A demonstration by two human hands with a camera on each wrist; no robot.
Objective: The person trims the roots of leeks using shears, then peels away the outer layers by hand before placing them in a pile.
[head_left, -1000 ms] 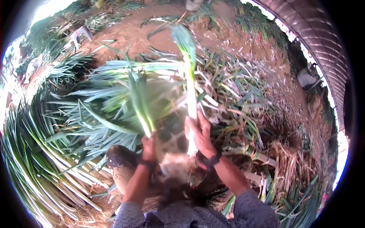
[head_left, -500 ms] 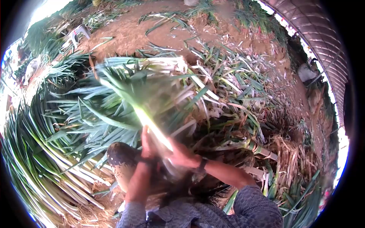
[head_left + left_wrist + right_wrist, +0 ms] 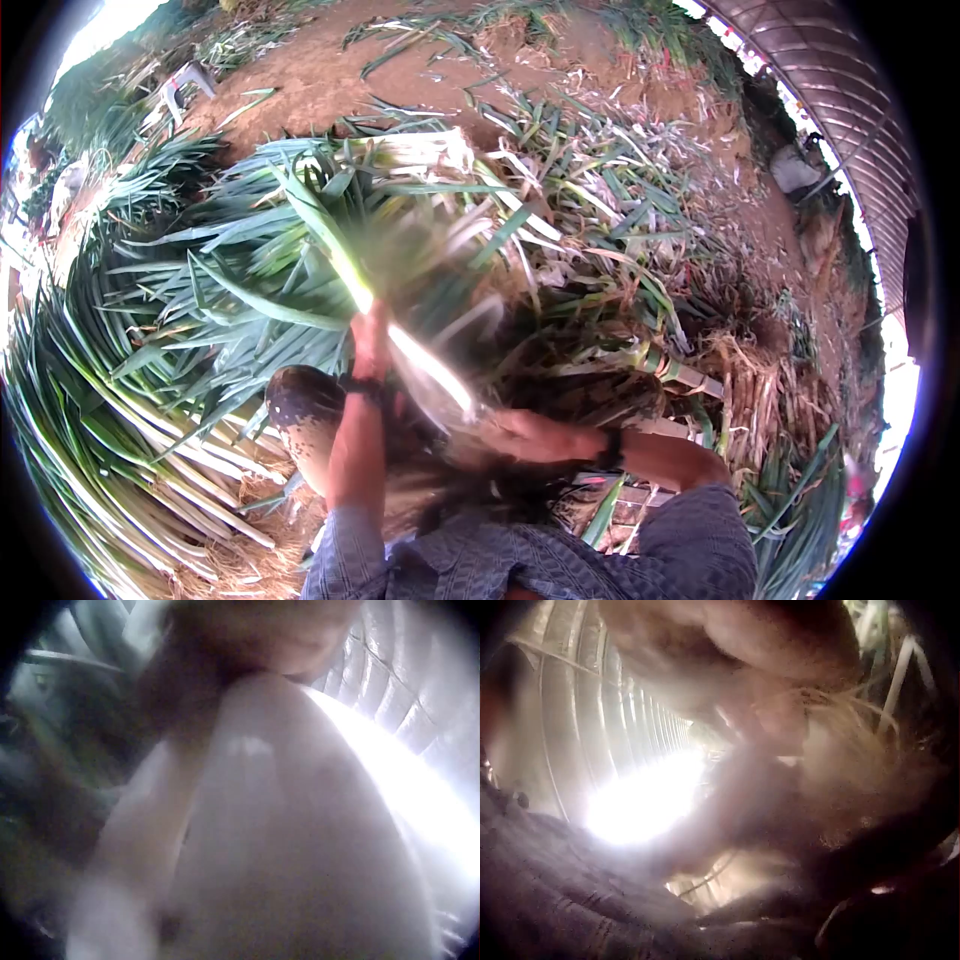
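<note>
**A leek (image 3: pixel 430 368) in the left hand (image 3: pixel 370 335)**

The left hand's fingers are wrapped around the leek near its middle. The leek slants over the person's lap. Its green top points up and left, and its white end points down toward the right hand (image 3: pixel 535 436). The right hand is beside that white end. It is blurry, so one cannot tell if its fingers are gripping. The right wrist view shows thin roots (image 3: pixel 847 709) by its fingers.

Each wrist wears a dark band (image 3: pixel 608 449). A muddy knee (image 3: pixel 300 405) is near the left arm. Past the hands is a pile of green leaves (image 3: pixel 245 265). More leeks (image 3: pixel 130 460) lie in a row on the left. Scraps (image 3: pixel 640 215) cover the ground on the right. Farther off, a stool (image 3: pixel 188 82) stands on brown dirt (image 3: pixel 300 60), and a curved roof (image 3: pixel 835 75) hangs on the right.
</note>
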